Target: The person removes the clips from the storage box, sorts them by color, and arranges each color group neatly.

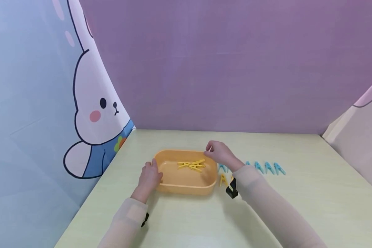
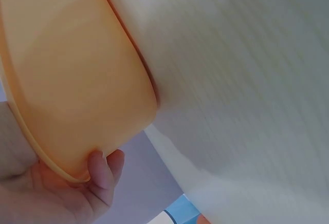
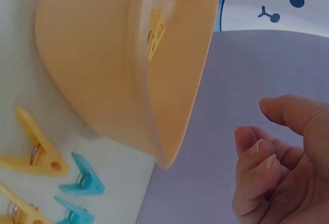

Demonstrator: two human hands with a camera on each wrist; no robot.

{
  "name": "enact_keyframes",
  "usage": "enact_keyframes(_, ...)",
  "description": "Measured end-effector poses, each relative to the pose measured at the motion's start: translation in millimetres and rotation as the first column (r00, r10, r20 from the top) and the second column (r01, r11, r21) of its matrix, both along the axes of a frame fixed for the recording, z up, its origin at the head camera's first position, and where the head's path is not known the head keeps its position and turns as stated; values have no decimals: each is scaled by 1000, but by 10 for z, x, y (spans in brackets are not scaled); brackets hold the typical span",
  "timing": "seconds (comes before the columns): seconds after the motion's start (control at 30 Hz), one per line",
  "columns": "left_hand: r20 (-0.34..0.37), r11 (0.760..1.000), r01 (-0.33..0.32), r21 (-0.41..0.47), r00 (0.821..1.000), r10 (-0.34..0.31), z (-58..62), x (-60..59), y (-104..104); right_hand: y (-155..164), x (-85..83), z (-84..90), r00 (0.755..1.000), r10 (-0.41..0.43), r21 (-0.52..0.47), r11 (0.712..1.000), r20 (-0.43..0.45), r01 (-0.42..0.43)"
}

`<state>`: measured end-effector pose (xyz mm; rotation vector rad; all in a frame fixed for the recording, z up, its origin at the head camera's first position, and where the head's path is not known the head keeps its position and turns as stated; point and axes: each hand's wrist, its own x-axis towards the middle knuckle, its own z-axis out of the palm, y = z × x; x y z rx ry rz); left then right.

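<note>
An orange plastic basin (image 1: 176,178) stands on the table with several yellow clothespins (image 1: 192,165) in a loose pile inside. My left hand (image 1: 150,177) grips its left end, and the left wrist view shows the fingers (image 2: 101,170) bent over the rim. Above the basin's far right corner, my right hand (image 1: 219,153) hovers with nothing in it; its thumb and fingers are loosely curled and apart in the right wrist view. Beside the basin on the right stand yellow clothespins (image 1: 223,180), partly hidden by the right forearm.
A row of blue clothespins (image 1: 269,168) runs along the table (image 1: 313,206) to the right, some of them behind the right hand and sleeve. A purple panel (image 1: 229,69) closes off the back, and a wall with a printed rabbit (image 1: 96,113) borders the left.
</note>
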<state>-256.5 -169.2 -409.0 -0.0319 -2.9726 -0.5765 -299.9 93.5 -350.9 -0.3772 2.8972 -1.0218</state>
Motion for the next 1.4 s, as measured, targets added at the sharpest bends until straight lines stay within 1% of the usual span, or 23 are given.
enact_keyframes(0.3,-4,1000,-2,-10,1000,2,4,0,4,-164,-1,-57,1000,28,11,1000,-4,-28)
enact_keyframes(0.67,-1,1000,1,-10,1000,-1,12,15,13,-302,-11,-153,998,54,14,998,38,-55)
enact_keyframes(0.73,-4,1000,1,-13,1000,-2,12,16,11,-330,-13,-176,997,60,20,998,54,-61)
enact_keyframes(0.87,-8,1000,1,-12,1000,-1,14,21,10,-382,-27,-218,990,45,34,998,133,-50)
enact_keyframes(0.97,-7,1000,0,-11,1000,0,13,26,10,-407,-39,-242,982,21,55,998,189,-32)
enact_keyframes(1.07,-6,1000,2,-16,1000,-2,10,32,11,-425,-50,-268,976,2,83,996,217,-21)
enact_keyframes(1.23,-6,1000,1,-15,1000,-1,9,35,11,-446,-70,-330,976,-6,144,989,219,-26)
enact_keyframes(1.4,-12,1000,2,-9,1000,-2,13,36,10,-472,-99,-389,979,-19,192,981,202,-20)
